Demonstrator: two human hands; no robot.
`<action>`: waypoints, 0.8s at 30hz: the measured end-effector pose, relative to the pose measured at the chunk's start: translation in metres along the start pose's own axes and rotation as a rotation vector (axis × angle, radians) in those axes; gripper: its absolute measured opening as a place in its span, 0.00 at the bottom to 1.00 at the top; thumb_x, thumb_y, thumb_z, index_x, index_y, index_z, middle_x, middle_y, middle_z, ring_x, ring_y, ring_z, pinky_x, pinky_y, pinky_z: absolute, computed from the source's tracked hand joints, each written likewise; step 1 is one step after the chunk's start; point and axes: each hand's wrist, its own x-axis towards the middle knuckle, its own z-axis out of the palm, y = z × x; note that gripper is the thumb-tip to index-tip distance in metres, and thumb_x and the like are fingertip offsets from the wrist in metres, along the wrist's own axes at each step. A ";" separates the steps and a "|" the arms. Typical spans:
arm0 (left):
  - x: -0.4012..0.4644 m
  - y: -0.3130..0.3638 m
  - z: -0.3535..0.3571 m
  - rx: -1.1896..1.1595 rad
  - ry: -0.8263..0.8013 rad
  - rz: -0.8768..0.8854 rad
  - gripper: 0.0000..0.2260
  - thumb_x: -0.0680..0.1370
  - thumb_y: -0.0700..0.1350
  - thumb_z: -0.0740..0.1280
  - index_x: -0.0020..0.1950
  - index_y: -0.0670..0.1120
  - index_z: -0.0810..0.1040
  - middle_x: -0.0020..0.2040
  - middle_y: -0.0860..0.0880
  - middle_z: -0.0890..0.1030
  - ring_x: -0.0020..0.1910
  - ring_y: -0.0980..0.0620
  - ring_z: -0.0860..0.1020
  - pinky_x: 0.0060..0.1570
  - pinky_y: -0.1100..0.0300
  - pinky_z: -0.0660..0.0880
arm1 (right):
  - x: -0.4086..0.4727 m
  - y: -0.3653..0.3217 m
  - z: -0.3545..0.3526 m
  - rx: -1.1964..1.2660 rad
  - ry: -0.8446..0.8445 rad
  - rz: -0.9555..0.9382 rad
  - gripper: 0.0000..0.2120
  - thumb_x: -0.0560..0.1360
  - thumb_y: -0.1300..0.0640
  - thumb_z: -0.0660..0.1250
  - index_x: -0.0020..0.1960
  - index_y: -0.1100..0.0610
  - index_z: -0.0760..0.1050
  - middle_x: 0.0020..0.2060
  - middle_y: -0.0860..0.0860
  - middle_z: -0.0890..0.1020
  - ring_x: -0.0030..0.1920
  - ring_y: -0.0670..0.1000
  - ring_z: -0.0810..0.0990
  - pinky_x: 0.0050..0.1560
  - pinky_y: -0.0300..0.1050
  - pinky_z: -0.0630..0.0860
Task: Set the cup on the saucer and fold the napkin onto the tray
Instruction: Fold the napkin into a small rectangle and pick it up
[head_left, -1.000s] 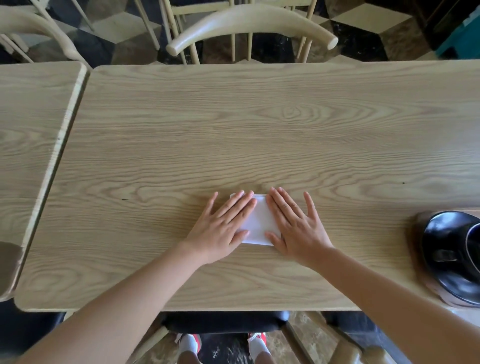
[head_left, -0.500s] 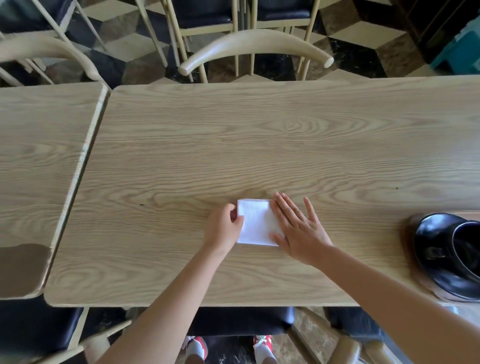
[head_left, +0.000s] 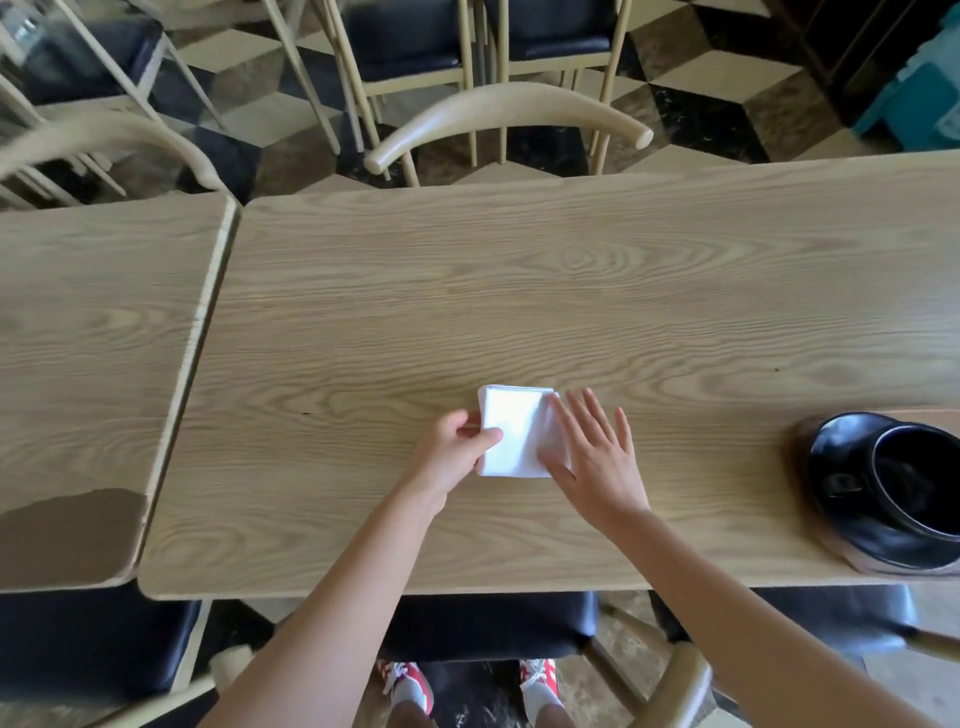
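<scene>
A white napkin, folded into a small square, lies on the wooden table near its front edge. My left hand pinches the napkin's left edge between thumb and fingers. Resting flat with fingers spread, my right hand covers the napkin's right edge. At the far right a black cup stands on a black saucer, which sits on a brown wooden tray cut off by the frame edge.
A second wooden table butts against the left side with a narrow gap. Wooden chairs stand behind the table over a checkered floor. A black chair seat sits below the front edge.
My left hand went from lying flat on the napkin to pinching its left edge. My right hand slid a little to the right. The view tilted up, showing more of the chairs.
</scene>
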 end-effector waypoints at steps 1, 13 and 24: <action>-0.005 0.004 -0.003 -0.051 0.005 0.018 0.09 0.74 0.35 0.67 0.41 0.49 0.75 0.37 0.45 0.78 0.38 0.47 0.73 0.39 0.56 0.71 | 0.000 -0.007 -0.005 0.105 0.040 0.022 0.32 0.76 0.49 0.61 0.75 0.53 0.52 0.75 0.52 0.60 0.76 0.50 0.50 0.74 0.52 0.46; -0.091 0.069 -0.059 0.061 0.052 0.353 0.07 0.71 0.36 0.68 0.43 0.48 0.79 0.40 0.44 0.78 0.38 0.50 0.73 0.38 0.55 0.69 | -0.003 -0.083 -0.127 1.273 -0.208 0.289 0.06 0.73 0.58 0.67 0.47 0.58 0.81 0.36 0.50 0.82 0.36 0.45 0.80 0.42 0.43 0.75; -0.163 0.108 -0.091 -0.309 -0.010 0.371 0.04 0.77 0.39 0.64 0.44 0.45 0.77 0.30 0.54 0.81 0.28 0.57 0.79 0.28 0.63 0.76 | -0.024 -0.139 -0.202 0.779 0.195 0.027 0.06 0.71 0.57 0.69 0.37 0.48 0.79 0.33 0.49 0.83 0.36 0.52 0.80 0.40 0.48 0.77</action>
